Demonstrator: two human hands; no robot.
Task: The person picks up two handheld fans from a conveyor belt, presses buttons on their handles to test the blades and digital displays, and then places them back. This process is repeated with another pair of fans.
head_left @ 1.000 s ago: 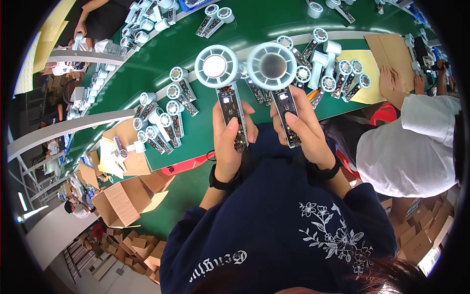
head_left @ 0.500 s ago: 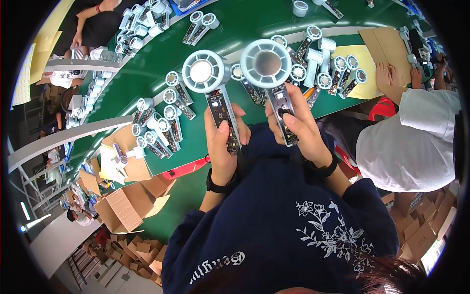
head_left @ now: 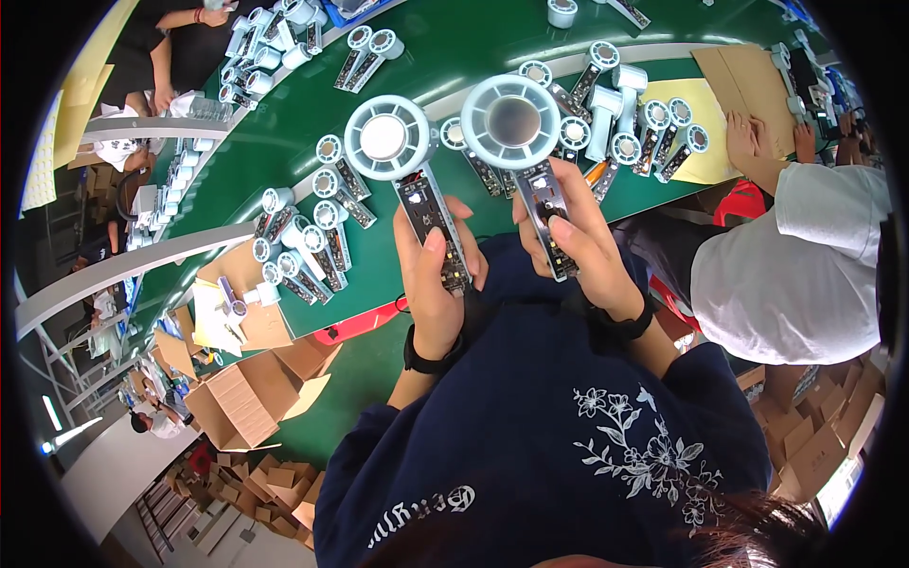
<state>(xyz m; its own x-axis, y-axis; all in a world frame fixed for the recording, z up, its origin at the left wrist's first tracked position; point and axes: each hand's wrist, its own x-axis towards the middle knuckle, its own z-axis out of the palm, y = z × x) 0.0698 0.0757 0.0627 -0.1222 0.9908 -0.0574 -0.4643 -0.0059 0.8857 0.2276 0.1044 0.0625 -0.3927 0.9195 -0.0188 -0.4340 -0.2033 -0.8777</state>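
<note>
My left hand (head_left: 434, 289) is closed round the open handle of a light blue handheld fan (head_left: 386, 138), thumb on its black circuit board. A second handheld fan (head_left: 511, 123) is in my right hand (head_left: 595, 260), my thumb pressing the board there too. Both are held upright side by side above the table's near edge, round heads away from me. The left fan's hub looks bright white, while the right one's is dull grey-brown. Behind the right fan lie several more fans (head_left: 606, 118) with bare boards; another group (head_left: 308, 248) rests to the left.
A green table (head_left: 398, 246) runs before me, with a green belt (head_left: 473, 38) carrying fans beyond a pale rail. An open cardboard box (head_left: 241, 402) stands at lower left. On the right, a co-worker in a white shirt (head_left: 786, 275) rests a hand on a cardboard sheet (head_left: 743, 80).
The fan in my left hand has tilted slightly to the left. Fans on the far belt have shifted left. At the far left, another person's hands have moved.
</note>
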